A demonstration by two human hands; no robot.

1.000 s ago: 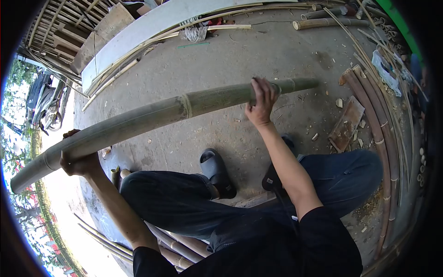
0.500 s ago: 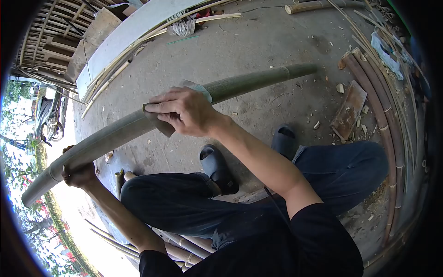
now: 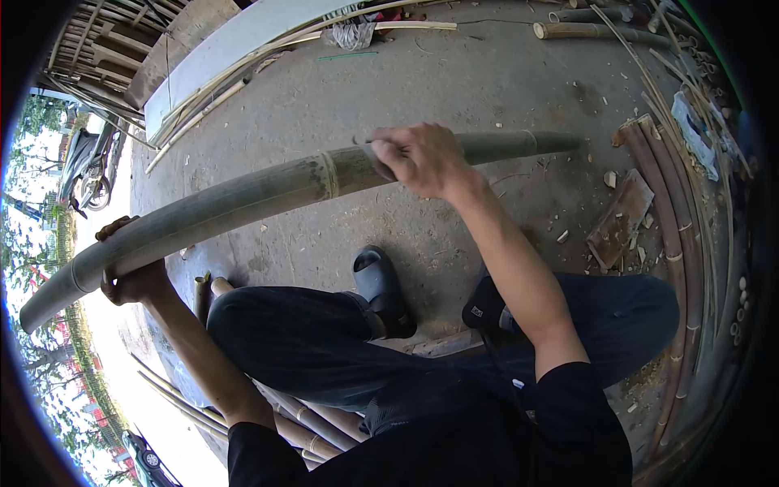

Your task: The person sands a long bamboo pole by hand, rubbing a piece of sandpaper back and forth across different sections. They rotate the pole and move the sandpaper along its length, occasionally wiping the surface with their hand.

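A long green-brown bamboo pole [image 3: 243, 195] lies slantwise across the view, raised above the floor, with a pale node ring near its middle. Near its lower left end, my left hand [image 3: 136, 281] wraps round it from below, fingertips showing over the top edge. My right hand [image 3: 430, 162] is closed over the pole to the right of the middle node, slightly smeared by motion. Under its fingers shows the dark edge of a sheet that looks like sandpaper [image 3: 383, 167], pressed against the bamboo; most of it is hidden.
Dark bamboo poles [image 3: 672, 235] lie along the right side, beside a brown block [image 3: 621, 219] amid wood chips. More poles [image 3: 600, 31] lie at the far right. Thin strips [image 3: 203, 118] and a white board [image 3: 235, 57] are at upper left. A motorcycle [image 3: 89, 170] stands outside.
My right hand has slid right along the pole with the sheet, uncovering the middle node. The pole's left end has risen slightly; my left hand keeps its grip.
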